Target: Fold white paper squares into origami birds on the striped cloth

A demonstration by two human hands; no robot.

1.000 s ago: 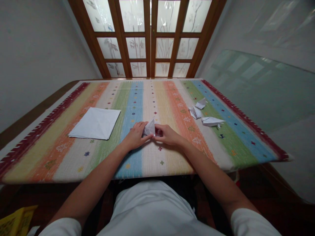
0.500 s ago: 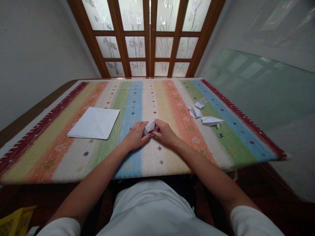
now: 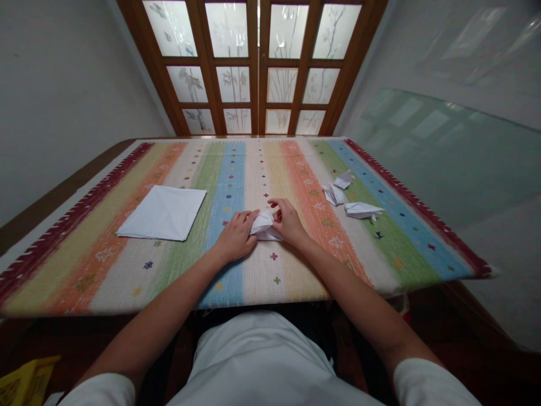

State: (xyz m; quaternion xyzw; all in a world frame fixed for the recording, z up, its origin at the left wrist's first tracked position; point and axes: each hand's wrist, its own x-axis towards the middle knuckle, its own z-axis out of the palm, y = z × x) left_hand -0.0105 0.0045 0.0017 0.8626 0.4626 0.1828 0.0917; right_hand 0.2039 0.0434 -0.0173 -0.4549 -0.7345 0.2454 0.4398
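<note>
A folded piece of white paper lies on the striped cloth between my two hands, partly covered by their fingers. From the left, my left hand is closed on its edge, with the fingers over the top. On the other side, my right hand grips the right end of the paper between thumb and fingers; its fingertips are partly hidden. Off to the left rests a stack of white paper sheets.
Several folded white paper figures, one of them a winged shape, lie on the right. A striped tablecloth covers the table. Wooden doors with glass panes stand behind it. A yellow crate is on the floor at lower left.
The folded paper now lies lower and flatter, showing a wider shape. My right hand has moved a little to the right, with its fingers raised at the paper's right end.
</note>
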